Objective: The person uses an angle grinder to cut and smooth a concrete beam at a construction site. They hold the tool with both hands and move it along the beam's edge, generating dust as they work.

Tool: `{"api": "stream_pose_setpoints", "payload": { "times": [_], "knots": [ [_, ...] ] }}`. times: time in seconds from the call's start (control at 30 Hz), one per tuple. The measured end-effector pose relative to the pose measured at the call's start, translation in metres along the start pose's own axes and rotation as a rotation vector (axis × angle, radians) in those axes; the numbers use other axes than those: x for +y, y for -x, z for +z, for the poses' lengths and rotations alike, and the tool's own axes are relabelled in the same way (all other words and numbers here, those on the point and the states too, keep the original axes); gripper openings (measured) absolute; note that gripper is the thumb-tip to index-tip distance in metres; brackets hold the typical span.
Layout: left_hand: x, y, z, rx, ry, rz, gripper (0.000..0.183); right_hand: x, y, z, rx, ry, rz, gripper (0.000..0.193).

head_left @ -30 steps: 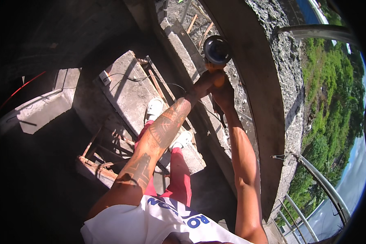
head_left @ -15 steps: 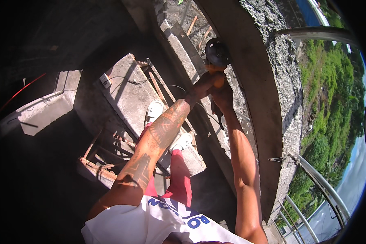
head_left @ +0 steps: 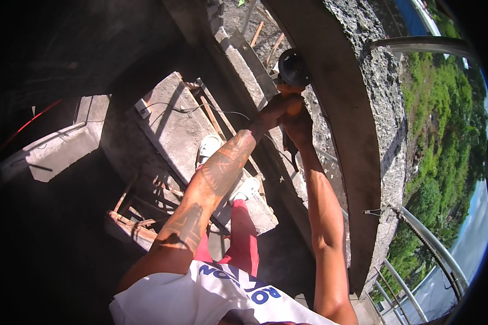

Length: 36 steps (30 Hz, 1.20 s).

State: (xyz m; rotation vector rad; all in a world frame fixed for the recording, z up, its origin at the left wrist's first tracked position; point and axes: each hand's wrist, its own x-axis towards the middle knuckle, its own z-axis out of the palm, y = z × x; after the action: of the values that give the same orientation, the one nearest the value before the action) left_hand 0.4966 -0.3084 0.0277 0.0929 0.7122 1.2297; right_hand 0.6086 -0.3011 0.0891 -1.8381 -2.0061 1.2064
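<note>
Both of my hands are closed around an angle grinder with a dark round disc or guard at its far end. My left hand wraps the body just behind the head, over an orange part. Closer to me, my right hand grips the handle, and a dark cord hangs below it. The disc end lies against or very near the inner face of a curved concrete beam; whether they touch cannot be made out. My fingers and the shadow hide most of the tool's body.
My feet stand on a raised platform on a wooden frame. A power outlet box with a thin cable lies on it. Dark drops flank the platform. Metal railings and greenery lie beyond the beam at right.
The grinder's disc end has shifted slightly to the right, and its dark round face shows more fully. Both hands keep their hold. The whole view has moved a little.
</note>
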Motion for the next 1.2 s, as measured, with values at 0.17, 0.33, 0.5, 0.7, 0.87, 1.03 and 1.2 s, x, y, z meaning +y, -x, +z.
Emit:
{"api": "stream_pose_setpoints", "payload": {
  "times": [0.17,0.33,0.5,0.7,0.87,1.03,1.2],
  "knots": [
    [-0.011,0.026,-0.008,-0.027,-0.023,0.005,0.035,-0.008,0.024,0.007,-0.005,-0.064,0.024,0.065],
    [-0.02,0.112,-0.023,0.077,0.045,-0.183,0.039,-0.015,0.097,0.031,-0.155,-0.114,0.182,0.073],
    [-0.029,0.212,-0.032,0.098,-0.025,-0.339,0.056,0.0,0.188,0.055,-0.439,-0.366,0.517,0.058],
    [-0.036,0.27,-0.028,-0.023,-0.329,-0.595,0.071,0.009,0.272,0.076,-0.314,-0.846,0.347,0.054],
    [-0.043,0.272,-0.001,-0.245,-0.523,-0.726,0.071,0.013,0.32,0.079,-0.169,-1.053,0.467,0.03],
    [-0.07,0.266,0.036,-0.343,-0.731,-0.806,0.072,0.04,0.352,0.08,0.038,-1.141,0.473,0.027],
    [-0.1,0.272,0.073,-0.288,-0.97,-0.861,0.052,0.055,0.36,0.077,0.42,-1.153,0.357,0.042]
  ]
}}
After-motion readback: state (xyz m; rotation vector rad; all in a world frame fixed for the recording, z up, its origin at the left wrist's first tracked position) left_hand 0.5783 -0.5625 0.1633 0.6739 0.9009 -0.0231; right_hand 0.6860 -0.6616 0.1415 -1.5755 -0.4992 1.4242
